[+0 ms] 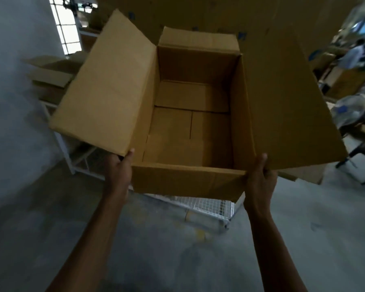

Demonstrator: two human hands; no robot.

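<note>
A large brown cardboard box (185, 180) is held up in front of me, its top open and nothing inside. Its long flaps spread out to the left and right, and a short flap stands up at the far end. My left hand (119, 171) grips the box's near left corner, thumb over the edge below the left flap. On the near right corner my right hand (260, 178) holds it the same way, thumb up against the right flap. The fingers of both hands are hidden behind the box.
A white wire-mesh rack (211, 206) stands just below the box. More cardboard boxes (51, 74) sit on a white frame at the left by a grey wall. A tall stack of cartons rises behind. At the right are dark table legs (358, 148) and a person. Grey concrete floor lies below.
</note>
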